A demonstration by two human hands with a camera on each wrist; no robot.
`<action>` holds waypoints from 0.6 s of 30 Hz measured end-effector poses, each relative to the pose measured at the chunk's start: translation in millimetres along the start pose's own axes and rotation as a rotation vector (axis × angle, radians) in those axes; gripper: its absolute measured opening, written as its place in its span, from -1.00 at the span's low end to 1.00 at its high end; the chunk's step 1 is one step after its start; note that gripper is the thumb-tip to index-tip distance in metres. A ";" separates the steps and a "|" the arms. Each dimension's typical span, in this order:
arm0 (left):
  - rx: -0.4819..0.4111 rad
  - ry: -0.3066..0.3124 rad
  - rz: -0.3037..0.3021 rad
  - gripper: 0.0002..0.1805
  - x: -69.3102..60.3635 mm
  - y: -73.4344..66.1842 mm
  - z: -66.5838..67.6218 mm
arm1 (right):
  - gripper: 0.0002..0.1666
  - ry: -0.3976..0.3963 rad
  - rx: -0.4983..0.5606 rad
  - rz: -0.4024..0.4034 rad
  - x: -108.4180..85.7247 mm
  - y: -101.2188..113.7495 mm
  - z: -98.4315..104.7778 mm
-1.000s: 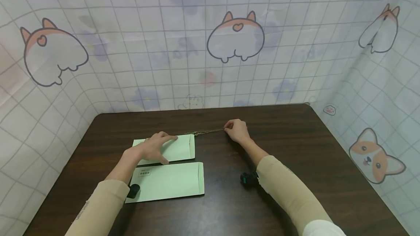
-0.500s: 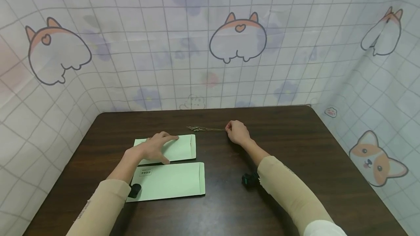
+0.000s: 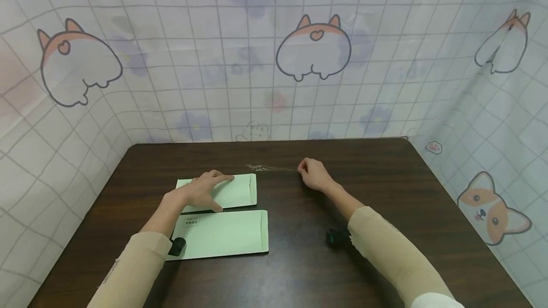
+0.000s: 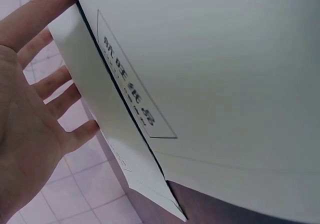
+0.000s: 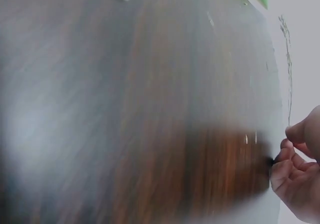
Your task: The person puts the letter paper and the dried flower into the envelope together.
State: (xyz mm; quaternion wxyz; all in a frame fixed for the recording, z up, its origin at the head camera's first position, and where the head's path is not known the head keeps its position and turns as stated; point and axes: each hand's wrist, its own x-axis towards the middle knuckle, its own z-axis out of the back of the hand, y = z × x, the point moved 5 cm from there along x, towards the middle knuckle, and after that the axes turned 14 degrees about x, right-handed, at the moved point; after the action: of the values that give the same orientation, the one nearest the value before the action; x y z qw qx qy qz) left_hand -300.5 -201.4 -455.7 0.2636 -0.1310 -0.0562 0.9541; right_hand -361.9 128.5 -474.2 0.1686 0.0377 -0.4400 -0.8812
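In the head view two pale green envelopes lie one behind the other on the dark table. My left hand [image 3: 200, 190] rests spread over the far envelope [image 3: 239, 190], thumb toward the near envelope [image 3: 227, 235]. The left wrist view shows the left hand [image 4: 30, 119] with its fingers extended at the envelope's edge, beside the printed near envelope [image 4: 230, 84]. Beyond the far envelope, my right hand [image 3: 316, 175] pinches the thin stem of a dried flower sprig [image 3: 259, 168], its head pointing left. In the right wrist view, thumb and finger grip the sprig [image 5: 289, 59] at its stem end.
The dark wooden table [image 3: 299, 274] ends at a back edge just beyond the sprig. A patterned cloth wall [image 3: 239, 84] stands behind and at both sides. Small pale specks show on the table in the right wrist view. A black device [image 3: 337, 237] sits at the right wrist.
The sprig's head has moved away from the far envelope's edge, toward the back of the table. My right hand has shifted slightly right with it. The left hand stays on the envelope.
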 end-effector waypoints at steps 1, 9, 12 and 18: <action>-0.001 0.000 -0.004 0.02 0.0 -0.2 -0.2 | -0.83 0.009 0.000 0.003 -2.3 -0.7 1.1; 0.001 -0.007 -0.005 0.03 0.9 0.4 -0.5 | -0.85 0.054 -0.010 0.051 -19.2 -2.9 12.4; 0.001 -0.011 -0.003 0.03 0.6 0.7 0.4 | -0.84 0.078 -0.019 0.068 -23.1 -2.9 13.4; -0.001 -0.012 0.000 0.03 0.5 0.3 1.0 | -0.86 0.096 -0.016 0.083 -27.8 2.1 11.8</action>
State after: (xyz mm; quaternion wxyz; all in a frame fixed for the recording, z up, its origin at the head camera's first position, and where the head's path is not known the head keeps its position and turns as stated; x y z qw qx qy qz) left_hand -301.4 -201.4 -454.8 0.2632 -0.1255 -0.0584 0.9548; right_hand -337.8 145.5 -467.6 0.2262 0.0606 -0.4257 -0.8740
